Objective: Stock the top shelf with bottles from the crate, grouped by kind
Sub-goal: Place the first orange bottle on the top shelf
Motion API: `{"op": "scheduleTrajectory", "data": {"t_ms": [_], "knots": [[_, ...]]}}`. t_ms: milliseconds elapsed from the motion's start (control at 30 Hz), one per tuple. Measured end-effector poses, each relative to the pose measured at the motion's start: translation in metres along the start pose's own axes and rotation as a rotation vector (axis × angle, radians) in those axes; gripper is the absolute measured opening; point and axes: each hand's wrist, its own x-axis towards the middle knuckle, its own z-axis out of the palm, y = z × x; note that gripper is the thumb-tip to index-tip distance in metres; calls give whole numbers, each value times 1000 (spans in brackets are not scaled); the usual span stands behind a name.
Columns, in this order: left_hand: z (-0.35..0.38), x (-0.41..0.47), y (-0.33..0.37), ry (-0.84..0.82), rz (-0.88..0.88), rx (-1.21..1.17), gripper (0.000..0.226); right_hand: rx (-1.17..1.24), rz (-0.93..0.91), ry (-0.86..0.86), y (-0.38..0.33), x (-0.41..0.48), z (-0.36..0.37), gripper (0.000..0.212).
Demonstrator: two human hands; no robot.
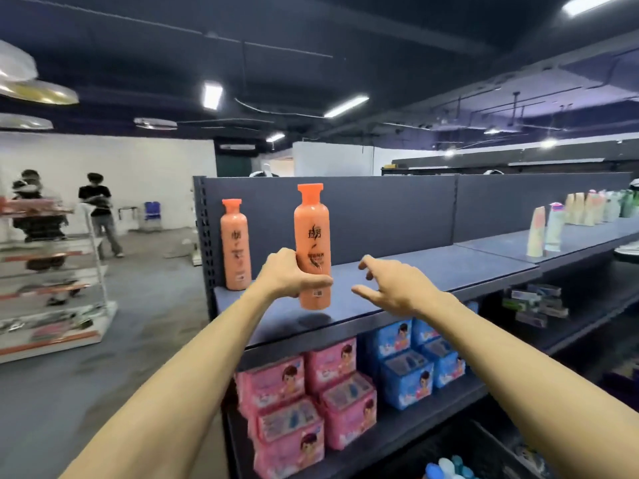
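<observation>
Above shelf (432, 271), black-lettered bottle (313, 233) in left grip (294, 276)

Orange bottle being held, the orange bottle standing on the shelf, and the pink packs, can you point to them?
held orange bottle (313, 236), head view, on its label.
standing orange bottle (235, 247), head view, middle of its body.
pink packs (345, 409), head view, front of one pack.

Bottom edge cuts off the blue-capped bottles (446, 469); far shelf bottles (587, 207) are blurred.
</observation>
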Motion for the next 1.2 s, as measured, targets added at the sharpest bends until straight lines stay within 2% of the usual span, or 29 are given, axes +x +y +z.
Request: {"op": "scheduleTrajectory", "data": {"t_ms": [367,600,933,1200], "knots": [[-37,31,-83,186,-241,190,65,83,-259,-24,-51,116,49,51],[-36,30,-86,272,-334,255,60,162,-345,-62,-52,151,64,49],[-39,22,-94,285,-327,200,57,218,-416,-70,-66,162,71,50],[-41,28,-101,277,-327,207,66,199,-429,-59,-78,162,90,49]]}}
